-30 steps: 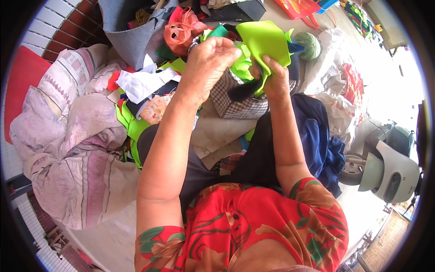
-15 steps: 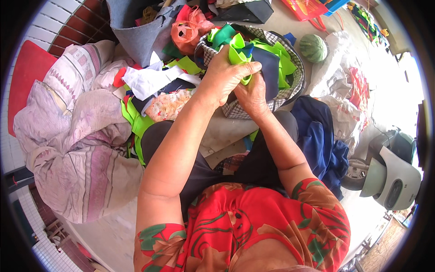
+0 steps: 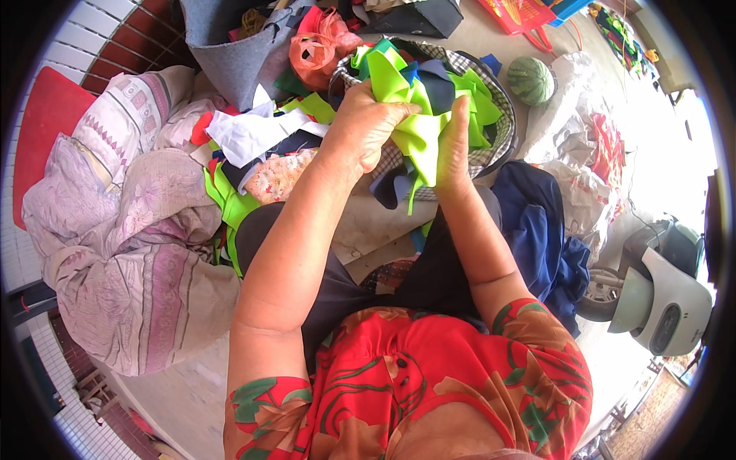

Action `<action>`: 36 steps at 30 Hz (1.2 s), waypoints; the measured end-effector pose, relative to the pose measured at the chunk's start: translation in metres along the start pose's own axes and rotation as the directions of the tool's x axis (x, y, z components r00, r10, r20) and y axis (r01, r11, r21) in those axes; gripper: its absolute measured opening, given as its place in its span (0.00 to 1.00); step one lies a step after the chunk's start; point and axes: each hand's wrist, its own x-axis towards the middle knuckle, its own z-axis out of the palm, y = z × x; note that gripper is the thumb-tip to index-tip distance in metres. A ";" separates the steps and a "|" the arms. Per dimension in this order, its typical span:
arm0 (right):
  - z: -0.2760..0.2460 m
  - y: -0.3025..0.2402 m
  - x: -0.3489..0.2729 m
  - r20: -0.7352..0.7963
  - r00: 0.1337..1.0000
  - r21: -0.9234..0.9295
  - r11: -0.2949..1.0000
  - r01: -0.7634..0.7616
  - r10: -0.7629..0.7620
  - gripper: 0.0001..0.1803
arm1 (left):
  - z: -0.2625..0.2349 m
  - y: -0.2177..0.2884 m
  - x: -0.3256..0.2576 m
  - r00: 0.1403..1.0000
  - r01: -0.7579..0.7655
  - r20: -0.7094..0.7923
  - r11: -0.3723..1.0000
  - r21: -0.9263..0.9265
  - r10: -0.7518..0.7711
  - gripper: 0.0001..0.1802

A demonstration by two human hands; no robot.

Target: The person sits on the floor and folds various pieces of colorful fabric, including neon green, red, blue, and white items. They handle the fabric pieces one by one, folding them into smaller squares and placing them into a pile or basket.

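Squarely over the checked basket (image 3: 502,146), you hold a lime-green cloth (image 3: 418,138) between your two hands, its folds spread from one palm toward the other and a narrow strip trailing below. The basket stands just beyond your knees, likely so that your hands reach it without a stretch; more lime-green scraps (image 3: 479,100) and dark pieces lie inside. Holding the cloth up above them probably keeps it apart from the tangle beneath. A dark navy piece (image 3: 389,190) hangs below your left hand (image 3: 356,130), at the near side of the basket; whether you hold it too, you cannot tell from this angle.

Your left forearm slants inward, the back of the hand turned up, fingers curled under and thumb pressed across the cloth's left edge in a firm grasp. Your right hand (image 3: 454,149) stands on edge against the cloth's other side, palm facing left and thumb raised clear; its remaining fingers are hidden behind the fabric, so their grip cannot be told. Left of the basket, a white cloth (image 3: 249,136) and a floral piece (image 3: 280,178) lie heaped, within your left arm's easy reach.
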 end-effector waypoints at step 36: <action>-0.034 0.006 0.028 0.143 0.985 0.103 0.991 0.085 -0.099 0.26 | -0.020 0.020 -0.003 0.983 -0.185 0.014 0.980 0.065 0.185 0.17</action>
